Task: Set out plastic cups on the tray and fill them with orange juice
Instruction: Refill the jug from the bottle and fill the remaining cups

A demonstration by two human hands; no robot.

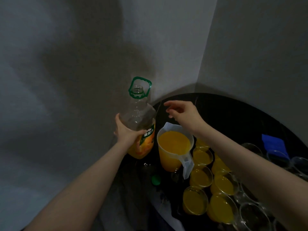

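Observation:
My left hand grips a large clear juice bottle around its middle; the bottle stands upright, uncapped, with a green carry ring and a little orange juice at the bottom. My right hand hovers open above and behind a plastic pitcher nearly full of orange juice. Several clear plastic cups filled with juice stand in rows to the pitcher's right, partly hidden under my right forearm. Empty clear cups sit further right.
A green bottle cap lies on the dark round table in front of the bottle. A blue object rests at the right. Grey walls meet in a corner just behind the table.

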